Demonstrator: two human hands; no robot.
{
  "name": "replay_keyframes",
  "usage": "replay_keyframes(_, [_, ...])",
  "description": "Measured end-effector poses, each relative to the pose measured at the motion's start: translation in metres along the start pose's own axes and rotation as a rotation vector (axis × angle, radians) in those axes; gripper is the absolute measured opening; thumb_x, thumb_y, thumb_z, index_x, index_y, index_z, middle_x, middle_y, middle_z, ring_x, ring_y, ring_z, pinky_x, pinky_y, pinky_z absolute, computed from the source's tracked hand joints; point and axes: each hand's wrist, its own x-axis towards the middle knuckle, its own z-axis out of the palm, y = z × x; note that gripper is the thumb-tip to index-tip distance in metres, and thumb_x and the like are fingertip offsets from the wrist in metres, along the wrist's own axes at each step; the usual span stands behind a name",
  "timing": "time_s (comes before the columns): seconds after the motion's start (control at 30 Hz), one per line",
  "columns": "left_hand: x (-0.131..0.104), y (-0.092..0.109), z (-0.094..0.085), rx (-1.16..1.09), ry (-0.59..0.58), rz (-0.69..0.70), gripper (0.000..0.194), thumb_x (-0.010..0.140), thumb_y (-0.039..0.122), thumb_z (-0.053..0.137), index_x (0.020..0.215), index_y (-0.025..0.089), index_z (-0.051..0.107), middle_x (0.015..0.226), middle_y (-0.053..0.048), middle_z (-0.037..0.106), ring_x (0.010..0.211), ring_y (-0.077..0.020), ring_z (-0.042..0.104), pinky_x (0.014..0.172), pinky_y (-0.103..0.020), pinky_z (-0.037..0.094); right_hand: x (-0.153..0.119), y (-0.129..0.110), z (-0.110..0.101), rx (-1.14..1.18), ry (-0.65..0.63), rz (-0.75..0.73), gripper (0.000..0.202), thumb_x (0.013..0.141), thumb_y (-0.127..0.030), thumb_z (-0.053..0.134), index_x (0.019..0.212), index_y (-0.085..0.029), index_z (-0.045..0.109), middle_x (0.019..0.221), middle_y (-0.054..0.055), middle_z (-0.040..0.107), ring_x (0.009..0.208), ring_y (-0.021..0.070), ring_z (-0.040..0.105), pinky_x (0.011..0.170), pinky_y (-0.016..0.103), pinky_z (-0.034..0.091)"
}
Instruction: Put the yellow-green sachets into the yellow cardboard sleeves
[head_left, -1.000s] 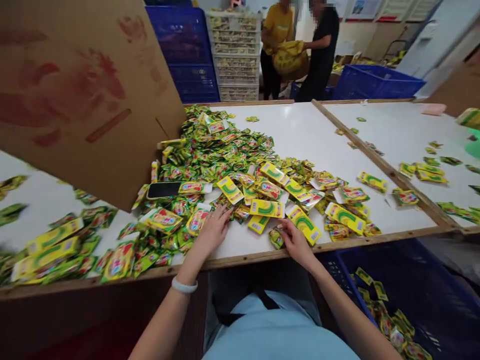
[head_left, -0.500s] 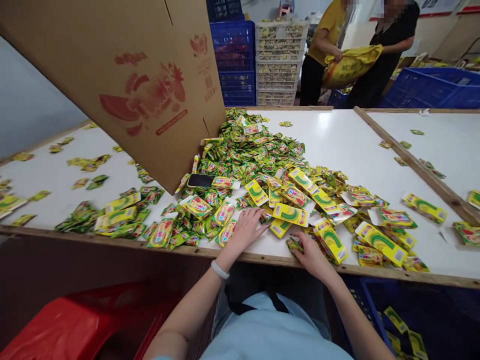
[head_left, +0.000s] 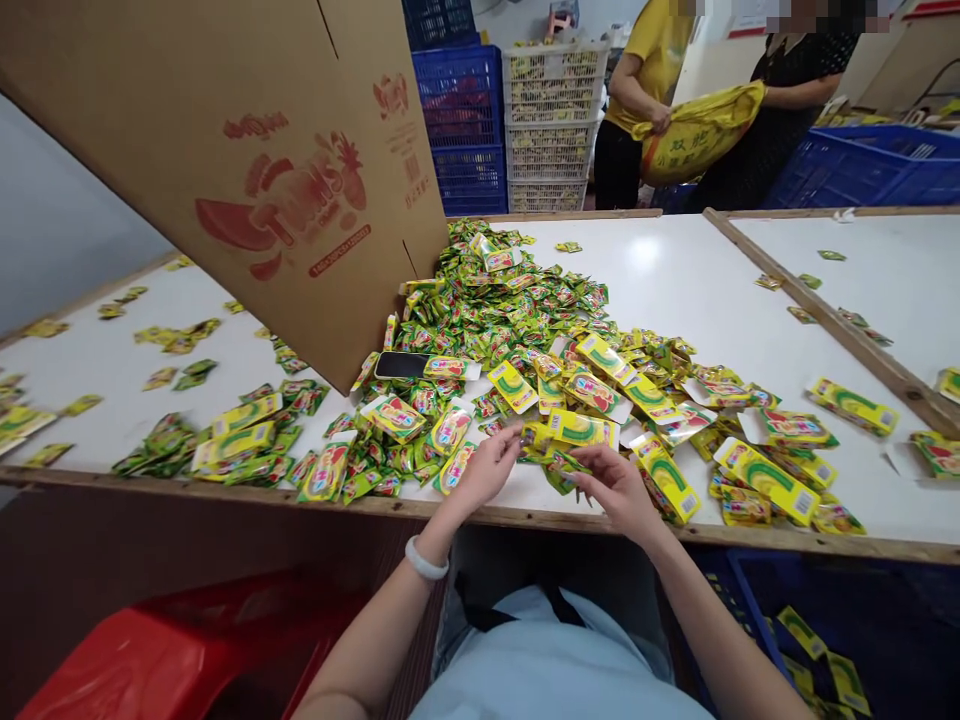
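Over the front edge of the white table, my left hand (head_left: 491,472) is closed, its fingertips pinching a small yellow-green sachet (head_left: 534,438). My right hand (head_left: 621,492) is closed too, with thumb and fingers on a green sachet (head_left: 561,472) just beside the first one. Right behind both hands lies a yellow box (head_left: 581,428) with a green band. Small yellow boxes, some with open white flaps, lie on the sachets around the hands. A big heap of green sachets (head_left: 517,310) rises behind them.
A tall brown carton (head_left: 300,200) leans at the left of the heap. A dark phone-like slab (head_left: 401,365) rests on the sachets. A wooden strip (head_left: 825,320) divides the table. Below right stands a blue crate (head_left: 750,620); a red stool (head_left: 150,650) is at left. Two people hold a yellow sack (head_left: 701,135).
My right hand has lifted the green sachet up and leftward from the table edge. My left hand has come off the tabletop and now pinches a sachet close to it.
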Motion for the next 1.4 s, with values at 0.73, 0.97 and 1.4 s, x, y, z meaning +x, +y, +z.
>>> replay_keyframes(0.73, [0.028, 0.018, 0.06, 0.344, -0.034, 0.324, 0.051, 0.095, 0.052, 0.055, 0.13, 0.016, 0.059, 0.128, -0.017, 0.06, 0.125, -0.0313, 0.052, 0.109, -0.05, 0.04, -0.042, 0.03, -0.014, 0.048, 0.36, 0.129, 0.04, 0.079, -0.054, 0.075, 0.09, -0.016, 0.068, 0.066, 0.001, 0.066, 0.05, 0.0122, 0.057, 0.047, 0.025, 0.05])
replay_keyframes(0.97, [0.071, 0.011, 0.072, 0.63, -0.052, 0.234, 0.046, 0.084, 0.038, 0.071, 0.123, 0.016, 0.06, 0.124, -0.017, 0.06, 0.125, -0.0348, 0.052, 0.109, -0.054, 0.038, -0.038, 0.007, -0.053, -0.018, 0.444, 0.034, 0.037, 0.082, -0.053, 0.073, 0.086, -0.017, 0.064, 0.055, -0.002, 0.06, 0.043, 0.0116, 0.052, 0.041, 0.024, 0.045])
replay_keyframes(1.4, [0.002, 0.072, 0.05, -0.509, -0.435, -0.187, 0.042, 0.063, 0.044, 0.083, 0.08, 0.016, 0.057, 0.07, 0.002, 0.058, 0.063, -0.0116, 0.053, 0.061, -0.026, 0.046, 0.023, -0.096, -0.04, -0.39, 0.029, -0.472, 0.015, 0.09, -0.034, 0.068, 0.081, -0.022, 0.07, 0.086, 0.003, 0.058, 0.081, 0.0171, 0.056, 0.072, 0.03, 0.051])
